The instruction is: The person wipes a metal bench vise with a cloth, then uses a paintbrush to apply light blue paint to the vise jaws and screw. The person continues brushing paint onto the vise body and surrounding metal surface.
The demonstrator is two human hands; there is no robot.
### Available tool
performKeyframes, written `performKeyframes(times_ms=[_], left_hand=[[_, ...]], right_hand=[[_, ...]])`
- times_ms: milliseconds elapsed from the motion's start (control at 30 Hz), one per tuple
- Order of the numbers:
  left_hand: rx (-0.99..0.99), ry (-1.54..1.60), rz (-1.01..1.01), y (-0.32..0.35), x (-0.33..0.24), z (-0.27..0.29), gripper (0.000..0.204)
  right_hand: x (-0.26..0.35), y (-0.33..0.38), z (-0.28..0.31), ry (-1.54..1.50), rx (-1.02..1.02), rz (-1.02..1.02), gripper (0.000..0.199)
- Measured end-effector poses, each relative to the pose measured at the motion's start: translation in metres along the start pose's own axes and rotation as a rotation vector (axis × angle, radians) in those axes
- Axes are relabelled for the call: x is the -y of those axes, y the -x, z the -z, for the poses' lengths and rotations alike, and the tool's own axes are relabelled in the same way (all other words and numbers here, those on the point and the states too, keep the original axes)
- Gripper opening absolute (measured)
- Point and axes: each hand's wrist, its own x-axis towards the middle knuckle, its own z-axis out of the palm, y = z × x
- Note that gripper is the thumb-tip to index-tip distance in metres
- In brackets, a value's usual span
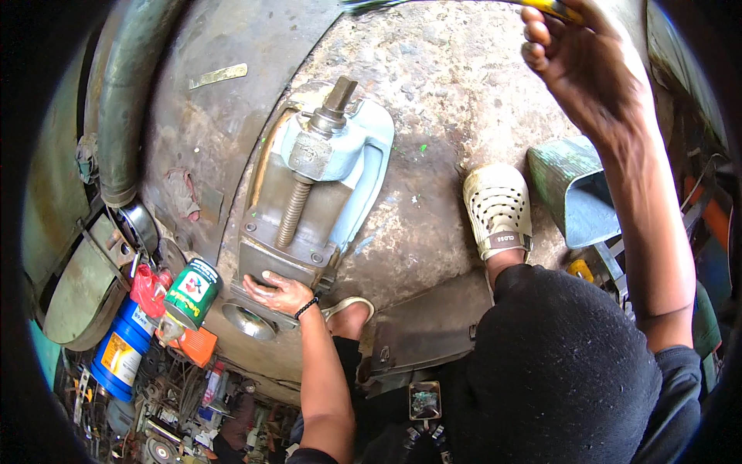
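Note:
A heavy vise (357, 158) lies on the floor in front of me, its body partly pale blue and partly bare metal. Its thick threaded screw (294, 209) runs along the middle, ending in a square metal shank at the far end. My left hand (280, 295) rests on the vise's near end, fingers stretched out over the metal. Raised at the upper right, my right hand (576, 62) is closed around a tool with a yellow and black handle (558, 9). A thin dark shaft reaches left from that handle along the picture's top edge; the tool's exact kind is unclear.
A metal strip (219, 76) and a rag (182, 193) lie left of the vise. Nearer stand a green can (192, 292) and a blue container (121, 349). A thick pipe (127, 100) runs along the left. A hollow greenish metal piece (576, 185) sits beside my right shoe (498, 207).

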Motion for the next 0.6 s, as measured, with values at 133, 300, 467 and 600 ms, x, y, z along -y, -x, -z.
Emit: performKeyframes(times_ms=[133,300,467,600], left_hand=[[0.015,0.009,0.023,-0.001,-0.002,0.001,0.054],[0.017,0.015,0.036,-0.002,-0.007,0.003,0.055],[0.011,0.010,0.009,-0.003,-0.009,0.005,0.053],[0.017,0.061,0.027,-0.004,-0.009,0.004,0.051]], right_hand=[[-0.003,0.013,0.009,0.088,0.279,0.107,0.030],[-0.003,0.017,-0.005,0.302,0.348,0.296,0.035],[-0.002,-0.020,-0.047,0.564,0.340,0.475,0.036],[-0.025,-0.066,-0.095,0.858,0.380,0.473,0.032]])
